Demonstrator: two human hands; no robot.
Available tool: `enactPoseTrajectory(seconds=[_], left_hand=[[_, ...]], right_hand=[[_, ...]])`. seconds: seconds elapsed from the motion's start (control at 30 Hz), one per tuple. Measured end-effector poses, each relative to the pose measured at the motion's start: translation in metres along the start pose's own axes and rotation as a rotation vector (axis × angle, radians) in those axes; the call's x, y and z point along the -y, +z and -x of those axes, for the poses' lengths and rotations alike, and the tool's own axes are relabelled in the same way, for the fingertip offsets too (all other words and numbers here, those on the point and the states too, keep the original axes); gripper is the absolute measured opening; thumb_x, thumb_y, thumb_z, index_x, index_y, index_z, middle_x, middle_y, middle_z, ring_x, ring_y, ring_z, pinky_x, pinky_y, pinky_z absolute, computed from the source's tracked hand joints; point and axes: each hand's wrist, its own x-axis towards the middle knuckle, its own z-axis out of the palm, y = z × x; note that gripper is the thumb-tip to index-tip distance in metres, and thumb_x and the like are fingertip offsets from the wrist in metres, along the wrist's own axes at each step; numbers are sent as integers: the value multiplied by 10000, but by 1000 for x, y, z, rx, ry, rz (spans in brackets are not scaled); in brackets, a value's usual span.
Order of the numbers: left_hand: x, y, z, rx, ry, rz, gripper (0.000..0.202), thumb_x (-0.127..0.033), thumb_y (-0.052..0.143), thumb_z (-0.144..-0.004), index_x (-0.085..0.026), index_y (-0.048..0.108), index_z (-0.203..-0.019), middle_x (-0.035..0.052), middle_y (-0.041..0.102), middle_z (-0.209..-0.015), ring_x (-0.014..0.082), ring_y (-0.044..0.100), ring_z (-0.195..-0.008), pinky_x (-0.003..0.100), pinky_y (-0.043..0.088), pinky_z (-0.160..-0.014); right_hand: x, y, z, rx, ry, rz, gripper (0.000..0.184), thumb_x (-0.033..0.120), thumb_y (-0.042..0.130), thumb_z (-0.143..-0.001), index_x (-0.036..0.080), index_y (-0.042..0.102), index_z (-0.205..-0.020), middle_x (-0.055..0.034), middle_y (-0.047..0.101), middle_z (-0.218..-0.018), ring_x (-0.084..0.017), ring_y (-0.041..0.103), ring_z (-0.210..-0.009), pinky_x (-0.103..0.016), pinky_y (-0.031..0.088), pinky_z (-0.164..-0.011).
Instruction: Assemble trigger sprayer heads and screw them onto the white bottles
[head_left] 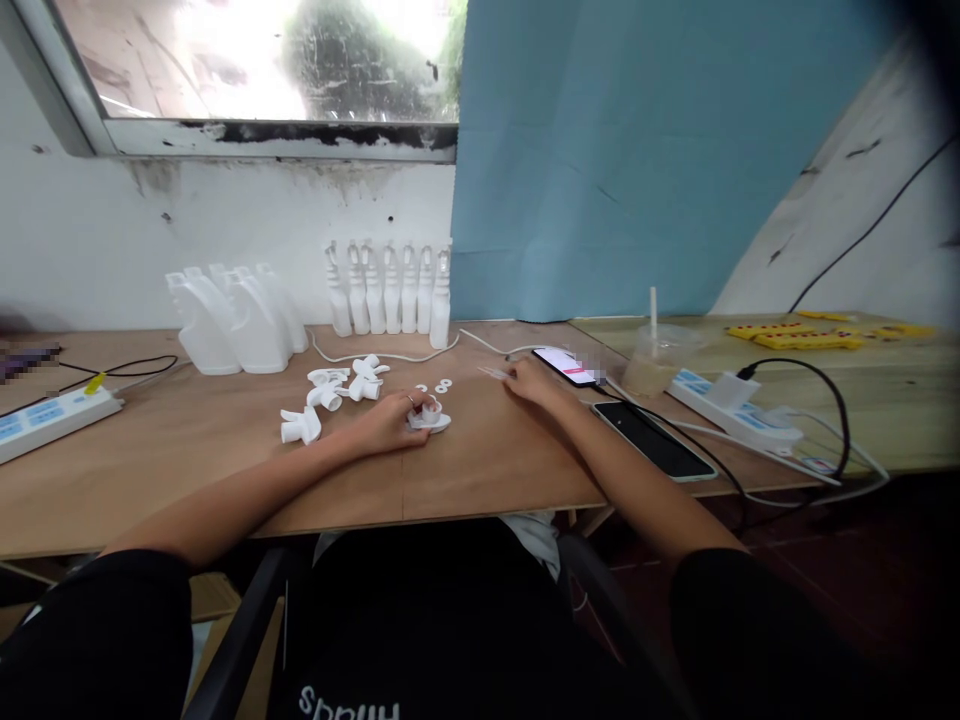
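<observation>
My left hand [394, 420] is closed around a white trigger spray head [433, 423], held low over the wooden table. Its fingers cover part of the spray head. Small white ring washers [444, 386] lie just beyond that hand. To its left rest several loose white spray heads [301, 426], in a loose group. On the right, my right hand [531, 381] reaches down to the tabletop, fingers pinched at the near ends of thin clear tubes [491, 372]. How many tubes the fingers grip is too small to tell.
White spray bottles [391, 290] stand in a row by the wall, with white jugs [232, 320] to their left. Phones [652, 440], a plastic drink cup [654, 365] and a power strip [739, 410] with cables lie right. Another power strip [56, 420] sits far left.
</observation>
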Motion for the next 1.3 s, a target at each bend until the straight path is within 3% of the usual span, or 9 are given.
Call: enactPoseTrajectory(seconds=[0.23,0.37,0.43,0.53,0.67,0.83,0.93,1.1,1.3], left_hand=[[3,3,4,-32,8,67,358,-187,641,-743,-196,579,-1095,44,654,-1031,182,618,-889,296,495,-825],[4,2,4,-21,-1,77,357,-217,647,-764,-200,576,-1114,40,650,-1041,186,619,-904,298,490,-831],[4,2,4,1,-25,83,372,-245,643,-782,-198,562,-1141,45,646,-1045,190,616,-908,302,487,-830],[4,1,4,17,-52,83,455,-290,642,-803,-196,512,-1229,51,633,-1042,197,608,-920,315,483,-830],[4,1,5,35,-56,82,482,-329,647,-813,-202,493,-1251,47,623,-1015,199,606,-909,319,484,-807],[5,1,5,28,-63,83,531,-355,653,-814,-209,457,-1286,56,618,-1048,206,607,-937,327,489,-827],[5,2,5,33,-69,87,546,-365,652,-818,-221,453,-1305,54,622,-1037,205,611,-929,327,494,-821],[8,3,4,16,-59,73,580,-380,658,-813,-224,455,-1334,56,622,-1031,205,609,-919,320,496,-810],[7,4,2,19,-57,100,519,-354,658,-815,-230,522,-1300,45,646,-1032,201,608,-910,321,490,-817]], right_hand=[[7,-2,-5,-7,83,32,151,148,585,-797,136,733,-823,-144,728,-892,-225,649,-837,-273,420,-721],[8,-8,-6,-104,96,-15,174,213,568,-845,165,731,-881,-120,730,-908,-233,652,-860,-282,427,-720],[6,-13,-6,-200,62,-77,229,197,540,-857,169,709,-1009,-105,725,-925,-226,647,-853,-292,444,-741],[4,-23,-5,-416,-124,-231,360,166,470,-883,166,619,-1210,-105,700,-1003,-218,635,-890,-326,467,-829],[5,-41,0,-608,-339,-403,340,182,388,-917,206,655,-1125,-109,661,-1083,-227,601,-1018,-383,456,-935],[2,-54,-8,-754,-202,-930,367,260,426,-876,219,608,-1191,-95,640,-1069,-197,618,-885,-371,519,-787],[2,-52,-15,-663,-127,-1259,354,333,511,-827,228,592,-1155,-85,638,-1039,-175,625,-846,-321,528,-691],[37,-36,-1,-390,16,-1416,384,538,694,-728,192,626,-878,-6,589,-721,-100,551,-578,-228,461,-523],[102,-24,32,-37,-160,-1374,451,628,642,-768,181,592,-798,14,589,-615,-95,552,-481,-217,407,-436]])
